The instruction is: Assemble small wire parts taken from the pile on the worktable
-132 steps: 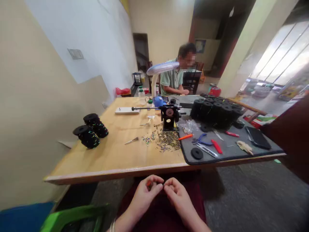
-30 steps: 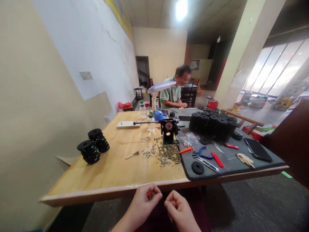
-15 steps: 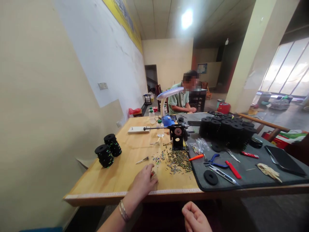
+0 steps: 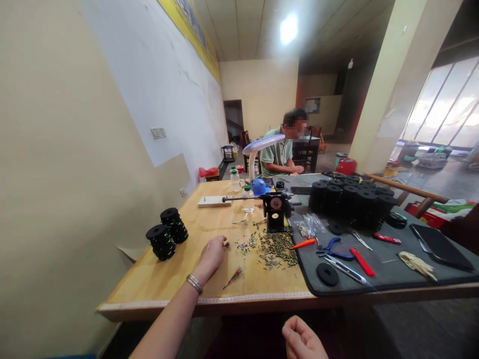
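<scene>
- Reach of the left hand (image 4: 211, 253) is seen over the wooden table (image 4: 175, 271), the arm stretched forward with a metal bangle (image 4: 195, 283) at the wrist.
- Its fingers (image 4: 220, 243) are bent down onto a small metal tool (image 4: 225, 245) that lies on the tabletop; only the tool's tip is seen past the fingertips, so whether it is gripped or merely touched cannot be told.
- What is seen of that tool is a short, thin, silvery-grey end, lying flat on the wood just left of the scattered beads (image 4: 277, 248).
- A second small tool, a thin pin with a red handle (image 4: 233, 277), is laid loose on the table just right of the left wrist, tilted, and is touched by neither hand.
- The right hand (image 4: 302, 339) is kept low, below the table edge, curled into a loose fist; nothing is seen in it, though the inside of the fist is hidden.
- The beads are spread as a heap of small dark and coloured pieces in front of a black winding device (image 4: 275, 212).
- Two black spools (image 4: 167, 233) flecked with colour are stood near the left edge, well left of the left hand.
- On the grey mat (image 4: 389, 279) are laid blue-handled pliers (image 4: 331, 248), a red-handled cutter (image 4: 361, 262), a black disc (image 4: 327, 274) and a block of black spools (image 4: 350, 199).
- At the far end another person (image 4: 284, 149) is seated behind a desk lamp (image 4: 262, 145).
</scene>
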The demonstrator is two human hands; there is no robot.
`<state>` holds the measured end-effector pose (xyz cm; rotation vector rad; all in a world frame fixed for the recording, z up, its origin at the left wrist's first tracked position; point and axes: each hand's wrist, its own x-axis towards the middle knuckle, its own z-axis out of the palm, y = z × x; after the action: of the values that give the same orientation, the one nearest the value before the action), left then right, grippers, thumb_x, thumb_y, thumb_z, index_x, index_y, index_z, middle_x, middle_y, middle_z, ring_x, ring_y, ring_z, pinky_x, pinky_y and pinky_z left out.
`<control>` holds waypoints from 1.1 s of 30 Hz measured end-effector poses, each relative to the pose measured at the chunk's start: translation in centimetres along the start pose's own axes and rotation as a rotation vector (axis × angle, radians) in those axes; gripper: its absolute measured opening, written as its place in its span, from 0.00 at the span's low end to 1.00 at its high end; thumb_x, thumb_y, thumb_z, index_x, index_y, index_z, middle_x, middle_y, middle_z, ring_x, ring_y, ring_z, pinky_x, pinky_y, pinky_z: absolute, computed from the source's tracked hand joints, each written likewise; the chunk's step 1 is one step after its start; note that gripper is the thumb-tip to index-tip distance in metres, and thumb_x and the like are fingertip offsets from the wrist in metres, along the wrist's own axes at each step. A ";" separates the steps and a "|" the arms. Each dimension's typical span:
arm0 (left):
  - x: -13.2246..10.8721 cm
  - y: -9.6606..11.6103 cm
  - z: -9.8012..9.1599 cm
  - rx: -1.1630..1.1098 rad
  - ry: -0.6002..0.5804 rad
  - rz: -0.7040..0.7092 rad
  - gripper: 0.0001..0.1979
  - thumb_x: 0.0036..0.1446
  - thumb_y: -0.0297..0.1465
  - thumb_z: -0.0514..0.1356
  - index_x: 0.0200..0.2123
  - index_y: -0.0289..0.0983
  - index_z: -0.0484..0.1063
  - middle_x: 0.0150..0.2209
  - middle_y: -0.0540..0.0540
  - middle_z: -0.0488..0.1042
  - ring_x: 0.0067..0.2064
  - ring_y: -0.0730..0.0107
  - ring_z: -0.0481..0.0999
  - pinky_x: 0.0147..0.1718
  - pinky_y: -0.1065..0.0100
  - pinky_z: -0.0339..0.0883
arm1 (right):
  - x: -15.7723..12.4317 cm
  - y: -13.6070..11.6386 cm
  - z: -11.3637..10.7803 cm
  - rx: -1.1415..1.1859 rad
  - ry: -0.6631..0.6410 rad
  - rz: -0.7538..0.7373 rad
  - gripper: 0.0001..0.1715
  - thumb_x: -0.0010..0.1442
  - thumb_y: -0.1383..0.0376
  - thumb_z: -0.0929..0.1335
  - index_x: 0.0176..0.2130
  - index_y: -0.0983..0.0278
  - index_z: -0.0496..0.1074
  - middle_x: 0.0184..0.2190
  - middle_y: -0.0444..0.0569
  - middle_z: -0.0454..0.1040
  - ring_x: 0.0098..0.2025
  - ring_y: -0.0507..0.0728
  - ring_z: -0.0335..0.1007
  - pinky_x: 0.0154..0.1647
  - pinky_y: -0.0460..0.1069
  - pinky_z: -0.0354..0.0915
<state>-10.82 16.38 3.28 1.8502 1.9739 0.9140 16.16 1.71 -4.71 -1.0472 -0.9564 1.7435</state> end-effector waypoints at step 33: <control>-18.8 7.2 6.2 -0.941 -0.497 -0.298 0.17 0.48 0.41 0.65 0.25 0.37 0.61 0.19 0.56 0.63 0.18 0.80 0.61 0.17 0.76 0.55 | -1.8 -2.0 3.1 -0.225 0.107 -0.091 0.22 0.51 0.48 0.68 0.26 0.63 0.62 0.08 0.33 0.58 0.11 0.44 0.48 0.14 0.41 0.45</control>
<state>1.18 -0.42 -0.95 1.0606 1.1472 0.9311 14.37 0.17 -1.41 -1.2082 -1.1326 1.5155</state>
